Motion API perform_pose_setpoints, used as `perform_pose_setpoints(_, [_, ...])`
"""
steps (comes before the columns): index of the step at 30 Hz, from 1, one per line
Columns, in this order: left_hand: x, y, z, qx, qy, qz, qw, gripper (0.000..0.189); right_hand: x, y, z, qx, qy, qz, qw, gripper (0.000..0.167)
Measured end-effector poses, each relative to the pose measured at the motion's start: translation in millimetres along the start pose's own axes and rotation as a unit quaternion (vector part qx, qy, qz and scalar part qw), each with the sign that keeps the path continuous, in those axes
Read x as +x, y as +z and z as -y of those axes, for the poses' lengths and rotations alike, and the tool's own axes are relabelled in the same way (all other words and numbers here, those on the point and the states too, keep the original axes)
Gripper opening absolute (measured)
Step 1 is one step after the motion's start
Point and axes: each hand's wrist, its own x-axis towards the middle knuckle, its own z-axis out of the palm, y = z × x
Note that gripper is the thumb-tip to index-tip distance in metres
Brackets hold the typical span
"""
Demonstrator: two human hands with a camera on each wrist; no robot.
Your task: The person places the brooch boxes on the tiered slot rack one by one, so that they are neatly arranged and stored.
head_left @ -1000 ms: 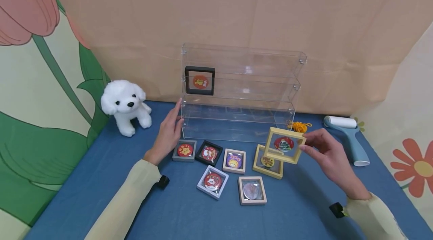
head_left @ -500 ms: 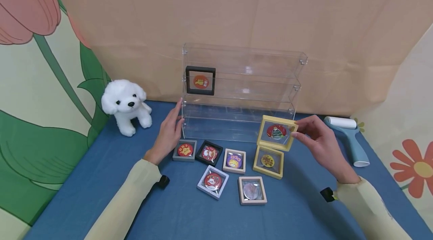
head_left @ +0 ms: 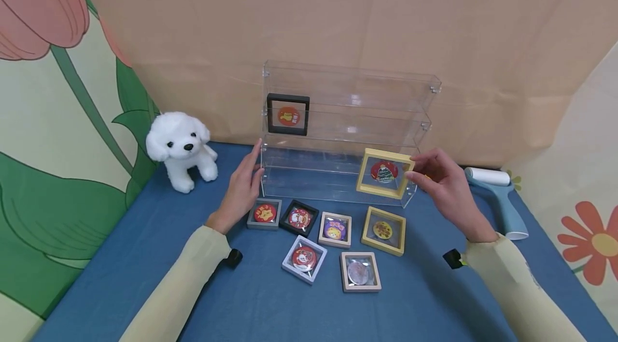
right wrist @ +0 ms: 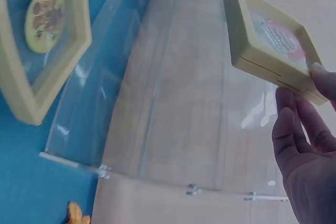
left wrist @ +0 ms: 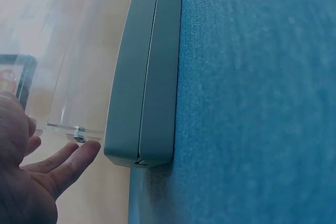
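Observation:
A tiered clear acrylic rack (head_left: pixel 328 185) stands at the back of the blue cloth. My left hand (head_left: pixel 237 192) touches its left side with fingers extended; the left wrist view shows the fingertips (left wrist: pixel 86 153) by its lower edge. At the rack's right front, my right hand (head_left: pixel 443 192) pinches a yellow square display frame (head_left: pixel 383 192) by its right edge, thumb in front. Inside that frame is a red round badge with a green Christmas tree. In the right wrist view the held frame (right wrist: pixel 254 51) is tilted. A black display frame (head_left: pixel 288 132) stands at the rack's left.
Several framed badges lie in front of the rack, among them a grey frame (head_left: pixel 263 225), a black one (head_left: pixel 289 228) and another yellow one (head_left: pixel 381 248). A white plush dog (head_left: pixel 181 143) sits left. A blue lint roller (head_left: pixel 507 205) lies right. Orange cord (right wrist: pixel 76 214) is beside the rack.
My right hand has carried the yellow frame left and up, from over the other yellow frame to the front of the rack's right part. My left hand has stayed at the rack's side.

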Motion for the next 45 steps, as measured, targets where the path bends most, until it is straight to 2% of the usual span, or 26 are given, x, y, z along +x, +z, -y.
perform_pose_setpoints(9, [-1.1, 1.0, 0.6, -0.006, -0.008, 0.004, 0.9999, 0.075, 24.1, 10, 5, 0.018, -0.032, 0.003, 0.9993, 0.032])
perform_pose_setpoints(18, [0.2, 0.2, 0.3, -0.007, 0.002, 0.0, 1.0, 0.073, 44.0, 17, 16, 0.023, -0.046, -0.005, 0.9987, 0.035])
perform_pose_setpoints(31, [0.0, 0.1, -0.1, -0.002, 0.001, 0.0, 1.0, 0.073, 77.2, 33, 32, 0.056, -0.055, -0.025, 0.9966, 0.033])
perform_pose_setpoints(45, [-0.3, -0.4, 0.6, 0.001, 0.004, 0.0, 1.0, 0.073, 109.9, 47, 45, 0.054, -0.057, -0.039, 0.9962, 0.035])
